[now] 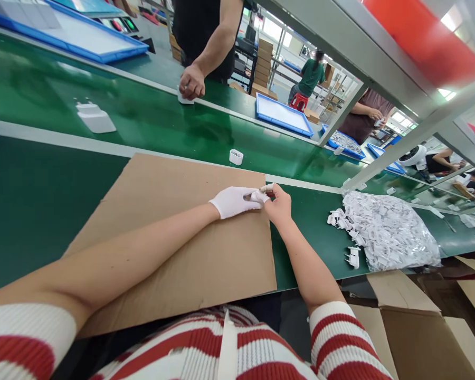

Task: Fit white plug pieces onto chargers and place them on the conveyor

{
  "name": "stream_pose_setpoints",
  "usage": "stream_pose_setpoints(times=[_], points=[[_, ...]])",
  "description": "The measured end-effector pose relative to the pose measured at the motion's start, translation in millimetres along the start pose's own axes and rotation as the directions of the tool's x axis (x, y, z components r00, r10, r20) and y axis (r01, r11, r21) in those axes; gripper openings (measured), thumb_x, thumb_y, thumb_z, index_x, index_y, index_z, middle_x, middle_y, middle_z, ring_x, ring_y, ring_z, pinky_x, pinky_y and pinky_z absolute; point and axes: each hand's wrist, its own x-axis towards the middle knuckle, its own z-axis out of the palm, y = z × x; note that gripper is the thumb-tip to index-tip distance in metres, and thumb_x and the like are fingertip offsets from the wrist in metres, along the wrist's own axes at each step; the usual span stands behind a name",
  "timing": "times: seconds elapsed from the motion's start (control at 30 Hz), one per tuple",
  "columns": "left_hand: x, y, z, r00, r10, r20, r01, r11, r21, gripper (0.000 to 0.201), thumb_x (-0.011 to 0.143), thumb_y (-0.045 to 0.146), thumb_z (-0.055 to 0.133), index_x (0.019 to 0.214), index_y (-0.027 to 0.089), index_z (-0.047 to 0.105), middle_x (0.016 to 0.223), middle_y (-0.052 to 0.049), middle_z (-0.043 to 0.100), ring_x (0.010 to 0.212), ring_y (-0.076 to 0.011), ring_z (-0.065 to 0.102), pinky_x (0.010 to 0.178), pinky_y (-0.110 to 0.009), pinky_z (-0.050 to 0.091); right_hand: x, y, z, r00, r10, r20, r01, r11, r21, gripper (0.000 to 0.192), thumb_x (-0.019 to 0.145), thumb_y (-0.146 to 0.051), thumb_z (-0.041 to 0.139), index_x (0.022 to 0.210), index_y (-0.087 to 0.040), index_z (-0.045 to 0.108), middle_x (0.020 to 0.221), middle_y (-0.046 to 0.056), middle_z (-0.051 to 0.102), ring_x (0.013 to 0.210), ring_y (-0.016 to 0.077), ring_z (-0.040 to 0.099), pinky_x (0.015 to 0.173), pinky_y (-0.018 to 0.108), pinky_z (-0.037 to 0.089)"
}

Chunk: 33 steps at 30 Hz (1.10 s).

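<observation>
In a white glove, my left hand (234, 202) is closed, its fingertips meeting those of my right hand over the cardboard sheet (174, 243). My right hand (279, 207) is bare apart from white coverings on its fingertips, and its thumb and fingers are pinched together. Both hands seem closed on a small white piece (258, 197); glove and finger coverings hide most of it, so its kind is unclear. Beyond them a white plug housing (236, 157) stands on the green belt. Loose white plug parts with pins (353, 257) lie to the right.
A clear bag of white plug parts (391, 229) lies on the right of the bench. A white charger (95, 117) sits on the belt at left. Across it, a co-worker's hand (192, 82) touches a white piece. Blue-rimmed trays (283, 115) line the far side; open cartons (423, 332) stand below right.
</observation>
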Motion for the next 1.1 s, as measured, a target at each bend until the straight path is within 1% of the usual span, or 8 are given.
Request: stream_pose_setpoints(times=[0.1, 0.23, 0.47, 0.57, 0.77, 0.93, 1.0, 1.1], points=[[-1, 7, 7.2, 0.999, -0.015, -0.046, 0.019, 0.997, 0.075, 0.040, 0.082, 0.062, 0.070, 0.104, 0.030, 0.082, 0.099, 0.002, 0.080, 0.096, -0.0244, 0.073, 0.087, -0.031, 0.052, -1, -4, 4, 1.000, 0.000, -0.016, 0.000, 1.000, 0.006, 0.012, 0.082, -0.025, 0.065, 0.093, -0.027, 0.069, 0.097, -0.001, 0.079, 0.089, 0.0203, 0.073, 0.087, 0.033, 0.058], [0, 7, 7.8, 0.998, 0.005, -0.059, 0.001, 0.996, 0.089, 0.041, 0.082, 0.062, 0.069, 0.105, 0.030, 0.083, 0.101, 0.001, 0.081, 0.098, -0.0257, 0.073, 0.088, -0.031, 0.052, -3, -5, 7, 0.998, 0.021, -0.052, -0.021, 1.000, 0.006, 0.010, 0.083, -0.029, 0.065, 0.093, -0.027, 0.068, 0.099, 0.000, 0.079, 0.091, 0.0206, 0.073, 0.087, 0.033, 0.058], [0, -11, -10.6, 0.981, 0.058, 0.185, -0.036, 0.992, -0.122, 0.073, 0.090, 0.071, 0.058, 0.149, 0.031, 0.070, 0.109, 0.000, 0.082, 0.094, -0.0228, 0.076, 0.095, -0.032, 0.056, -7, 2, 3, 0.993, -0.114, -0.004, 0.113, 0.985, -0.130, 0.013, 0.086, -0.023, 0.059, 0.096, -0.026, 0.066, 0.096, 0.000, 0.077, 0.087, 0.0201, 0.071, 0.078, 0.032, 0.054], [-2, -13, -6.6, 0.988, 0.099, 0.116, -0.081, 0.986, -0.148, 0.082, 0.087, 0.066, 0.065, 0.161, 0.033, 0.058, 0.130, -0.001, 0.078, 0.104, -0.0239, 0.075, 0.101, -0.034, 0.057, -8, -2, 1, 0.991, -0.131, 0.029, 0.134, 0.970, -0.200, 0.010, 0.087, -0.020, 0.058, 0.092, -0.026, 0.064, 0.096, 0.000, 0.077, 0.089, 0.0197, 0.070, 0.081, 0.032, 0.053], [-1, -15, 14.2, 0.992, 0.111, -0.067, -0.096, 0.975, 0.199, 0.048, 0.096, 0.058, 0.062, 0.137, 0.035, 0.076, 0.124, -0.002, 0.080, 0.114, -0.0271, 0.073, 0.103, -0.034, 0.052, -9, -15, -3, 0.994, -0.081, 0.069, 0.097, 0.955, -0.280, 0.005, 0.087, -0.023, 0.063, 0.086, -0.027, 0.060, 0.094, -0.001, 0.076, 0.088, 0.0208, 0.070, 0.077, 0.032, 0.052], [-3, -12, 16.3, 0.985, 0.150, -0.089, -0.128, 0.968, 0.215, 0.036, 0.094, 0.055, 0.065, 0.119, 0.034, 0.079, 0.123, 0.000, 0.081, 0.112, -0.0237, 0.073, 0.101, -0.031, 0.052, -11, -11, 6, 0.999, -0.026, 0.031, 0.032, 0.973, -0.230, 0.009, 0.086, -0.029, 0.070, 0.085, -0.027, 0.061, 0.091, -0.002, 0.077, 0.087, 0.0214, 0.073, 0.079, 0.033, 0.054], [1, -5, 12.0, 0.992, 0.121, -0.036, -0.113, 0.977, 0.181, 0.035, 0.087, 0.059, 0.071, 0.107, 0.032, 0.080, 0.111, 0.000, 0.082, 0.104, -0.0239, 0.074, 0.096, -0.031, 0.054, -7, -5, 5, 0.999, 0.019, 0.044, -0.012, 0.989, -0.148, 0.012, 0.086, -0.032, 0.072, 0.093, -0.028, 0.063, 0.095, -0.001, 0.078, 0.090, 0.0216, 0.075, 0.083, 0.034, 0.056], [19, 5, -1.8, 0.999, 0.053, 0.008, -0.053, 0.989, 0.140, 0.041, 0.079, 0.063, 0.075, 0.100, 0.028, 0.080, 0.096, -0.002, 0.081, 0.094, -0.0254, 0.075, 0.091, -0.032, 0.056, 4, 8, -22, 0.996, 0.076, 0.041, -0.073, 0.996, -0.057, 0.043, 0.086, -0.036, 0.077, 0.124, -0.027, 0.060, 0.117, 0.004, 0.078, 0.103, 0.0225, 0.076, 0.094, 0.036, 0.058]])
